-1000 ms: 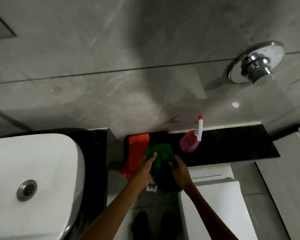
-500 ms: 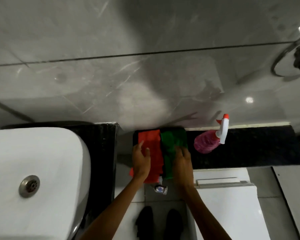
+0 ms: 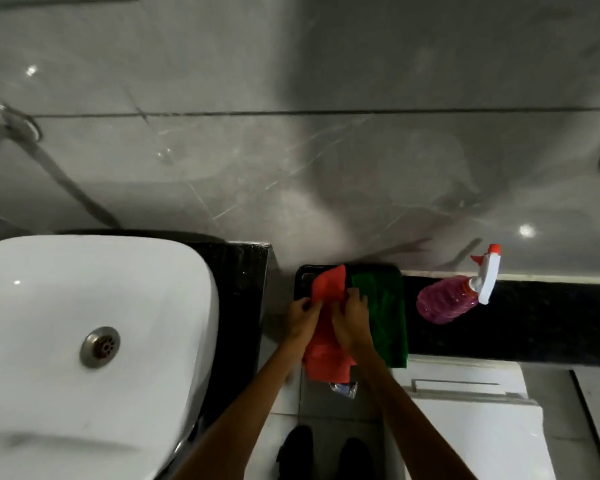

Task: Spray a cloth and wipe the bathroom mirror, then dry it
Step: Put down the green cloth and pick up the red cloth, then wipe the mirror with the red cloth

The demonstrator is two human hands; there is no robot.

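Note:
A red cloth (image 3: 326, 355) lies over the black ledge (image 3: 520, 323) and hangs off its front edge. My left hand (image 3: 300, 322) pinches its left side and my right hand (image 3: 352, 322) grips its middle, so both hands hold it. A green cloth (image 3: 387, 313) lies flat just to the right, touching the red one. Further right on the ledge stands a spray bottle (image 3: 447, 303) of pink liquid with a white trigger head and a red nozzle. No mirror is in view.
A white basin (image 3: 84, 341) with a metal drain (image 3: 100, 346) fills the left, set on a black counter (image 3: 246, 289). Grey wall tiles rise behind. A white toilet cistern (image 3: 471, 420) sits below the ledge at right. My dark shoes (image 3: 323, 452) stand on the pale floor.
My right hand left the green cloth and moved onto the red one. Both hands now bunch the red cloth. The camera swung left, showing more of the basin.

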